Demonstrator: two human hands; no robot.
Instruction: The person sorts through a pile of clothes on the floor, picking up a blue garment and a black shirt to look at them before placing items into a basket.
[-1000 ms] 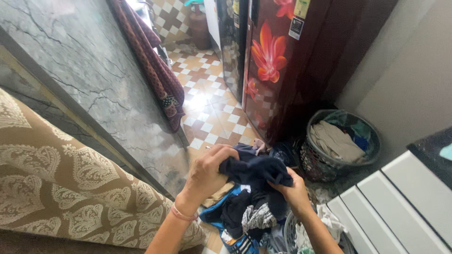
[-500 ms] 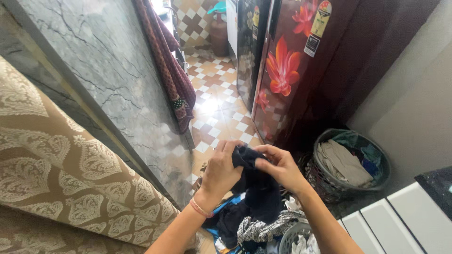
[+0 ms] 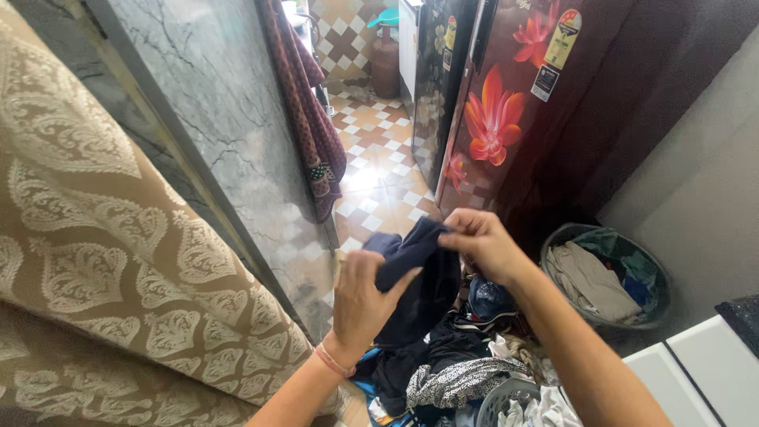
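A dark navy garment (image 3: 417, 273) hangs between both hands over a heap of clothes (image 3: 443, 368) on the floor. My left hand (image 3: 362, 304) grips its lower left part, fingers spread along the cloth. My right hand (image 3: 480, 239) pinches its upper right edge, held higher. A thin pink band circles my left wrist. The garment's lower end drops into the heap and is partly hidden behind my left hand.
A maroon fridge with red flowers (image 3: 506, 111) stands ahead. A round dark basket (image 3: 613, 277) with beige and teal clothes sits right of it. A patterned brown curtain (image 3: 103, 261), a marble wall (image 3: 213, 103), a white basket (image 3: 514, 403) and white panels (image 3: 696, 379) surround me.
Both hands rose with the navy garment. My right hand moved up and right, pulling the cloth apart from my left hand, and the garment now hangs stretched out.
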